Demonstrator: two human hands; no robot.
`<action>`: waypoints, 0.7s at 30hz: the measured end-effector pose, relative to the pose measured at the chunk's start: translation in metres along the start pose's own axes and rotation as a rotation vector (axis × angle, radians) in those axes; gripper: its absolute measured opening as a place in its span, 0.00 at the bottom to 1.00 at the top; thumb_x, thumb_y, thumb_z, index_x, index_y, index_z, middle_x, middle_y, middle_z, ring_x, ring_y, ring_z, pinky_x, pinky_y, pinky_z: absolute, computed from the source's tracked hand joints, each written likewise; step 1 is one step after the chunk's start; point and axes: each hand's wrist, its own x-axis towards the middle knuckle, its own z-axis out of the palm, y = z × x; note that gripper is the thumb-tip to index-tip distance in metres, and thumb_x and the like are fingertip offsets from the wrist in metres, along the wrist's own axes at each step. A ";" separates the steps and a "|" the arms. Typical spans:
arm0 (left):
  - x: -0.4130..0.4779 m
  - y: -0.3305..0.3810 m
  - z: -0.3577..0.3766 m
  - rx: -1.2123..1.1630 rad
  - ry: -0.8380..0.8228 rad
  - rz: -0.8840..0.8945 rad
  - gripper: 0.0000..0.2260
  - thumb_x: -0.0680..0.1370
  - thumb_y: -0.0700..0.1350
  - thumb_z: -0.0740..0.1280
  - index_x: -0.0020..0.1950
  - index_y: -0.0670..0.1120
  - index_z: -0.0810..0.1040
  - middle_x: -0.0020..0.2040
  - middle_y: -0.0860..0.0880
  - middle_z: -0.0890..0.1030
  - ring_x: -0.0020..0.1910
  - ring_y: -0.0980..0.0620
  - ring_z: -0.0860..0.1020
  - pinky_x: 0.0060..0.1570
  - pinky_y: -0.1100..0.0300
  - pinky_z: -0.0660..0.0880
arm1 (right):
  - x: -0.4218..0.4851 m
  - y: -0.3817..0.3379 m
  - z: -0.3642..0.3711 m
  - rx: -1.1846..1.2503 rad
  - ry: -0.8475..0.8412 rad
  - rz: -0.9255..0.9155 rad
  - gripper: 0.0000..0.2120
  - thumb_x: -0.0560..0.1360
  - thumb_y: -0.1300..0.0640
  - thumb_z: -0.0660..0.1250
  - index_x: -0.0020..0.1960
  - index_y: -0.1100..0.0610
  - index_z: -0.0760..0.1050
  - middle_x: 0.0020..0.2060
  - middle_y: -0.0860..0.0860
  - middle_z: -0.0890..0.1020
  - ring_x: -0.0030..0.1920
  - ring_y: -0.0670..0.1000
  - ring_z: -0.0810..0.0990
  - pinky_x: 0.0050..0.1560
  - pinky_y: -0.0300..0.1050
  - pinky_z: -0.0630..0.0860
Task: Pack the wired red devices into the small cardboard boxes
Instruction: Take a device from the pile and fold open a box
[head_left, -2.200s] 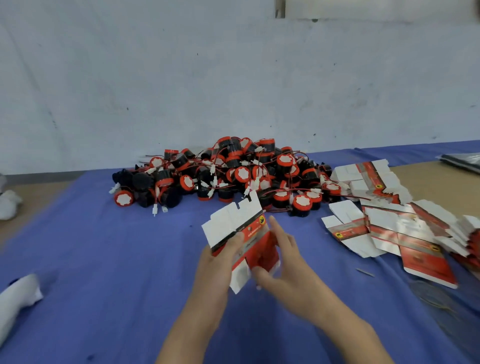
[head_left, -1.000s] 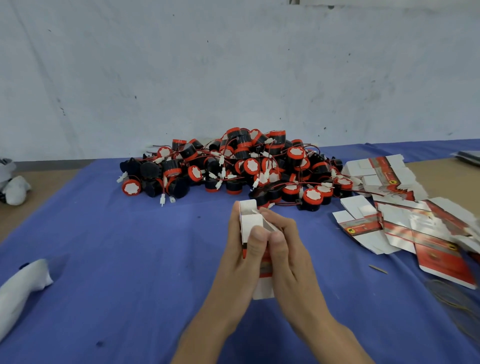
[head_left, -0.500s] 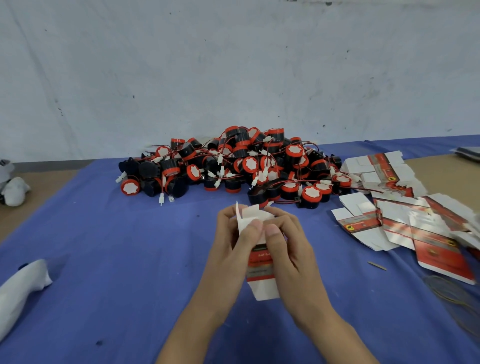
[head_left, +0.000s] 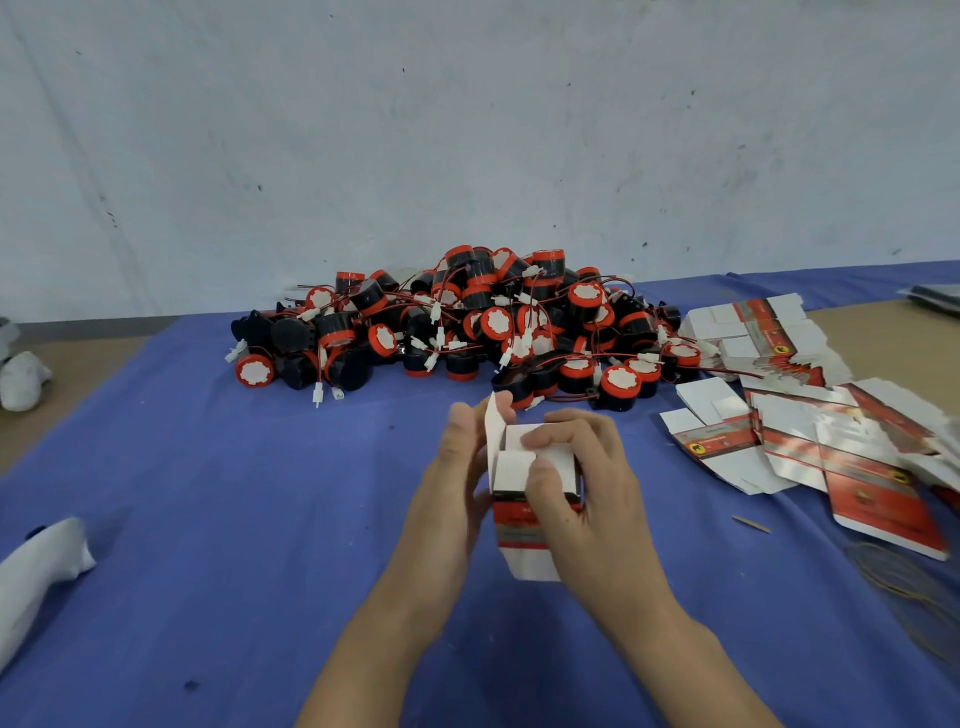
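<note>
I hold a small red-and-white cardboard box (head_left: 514, 525) upright above the blue cloth, near the middle of the view. My left hand (head_left: 457, 488) grips its left side, and a white end flap stands up beside those fingers. My right hand (head_left: 587, 483) wraps the right side, with its thumb and forefinger pressing the white top flaps down. Behind the box lies a big pile of red and black wired devices (head_left: 467, 322) with white connectors. What is inside the box is hidden.
Flat unfolded box blanks (head_left: 810, 436) spread over the right side of the blue cloth (head_left: 218, 519). A white cloth bundle (head_left: 36, 571) lies at the left edge, another (head_left: 21, 374) further back. A small stick (head_left: 750, 524) and thin wire loops (head_left: 904, 582) lie at the right. A white wall stands behind.
The flat blank has been formed into an upright box. My fingers have moved onto its top end, and the white flaps there are folded further down than half a second ago.
</note>
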 end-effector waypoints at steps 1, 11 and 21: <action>0.002 0.001 0.000 -0.072 0.010 -0.052 0.28 0.75 0.69 0.57 0.67 0.55 0.78 0.63 0.52 0.81 0.63 0.49 0.79 0.62 0.50 0.76 | 0.001 0.001 -0.002 -0.032 0.011 -0.011 0.13 0.72 0.42 0.57 0.51 0.45 0.73 0.59 0.42 0.71 0.58 0.43 0.75 0.48 0.31 0.73; -0.001 -0.001 -0.003 -0.090 -0.034 -0.221 0.16 0.79 0.49 0.68 0.66 0.57 0.75 0.55 0.45 0.85 0.52 0.44 0.84 0.45 0.51 0.81 | -0.003 0.007 -0.010 -0.234 -0.132 -0.167 0.32 0.75 0.28 0.57 0.73 0.41 0.59 0.68 0.41 0.67 0.64 0.41 0.71 0.56 0.26 0.69; 0.001 -0.004 -0.005 0.092 -0.006 -0.194 0.16 0.82 0.42 0.64 0.69 0.56 0.72 0.55 0.46 0.85 0.53 0.43 0.84 0.55 0.44 0.81 | -0.005 0.003 -0.006 -0.343 -0.162 -0.315 0.35 0.76 0.29 0.58 0.77 0.43 0.53 0.69 0.40 0.63 0.63 0.30 0.62 0.61 0.21 0.61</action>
